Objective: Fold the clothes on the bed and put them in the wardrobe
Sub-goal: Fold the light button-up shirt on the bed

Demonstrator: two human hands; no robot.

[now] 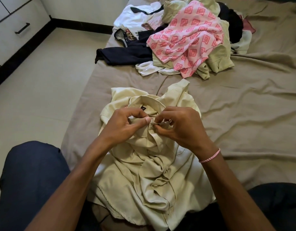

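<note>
Both hands, our left hand [125, 124] and right hand [182, 127], pinch the cream shirt [149, 177] lying crumpled on the bed [244, 114] at its collar, apparently fastening a button, which may slip from our fingertips should the bunched placket shift.

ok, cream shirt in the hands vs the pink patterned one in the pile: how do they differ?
The cream shirt is plain; the pink patterned garment carries a diamond print. The cream shirt lies alone near the person, with the left hand and right hand pinching it near the collar; the pink garment sits untouched on top of the pile farther up the bed. Both are crumpled and unfolded.
</note>
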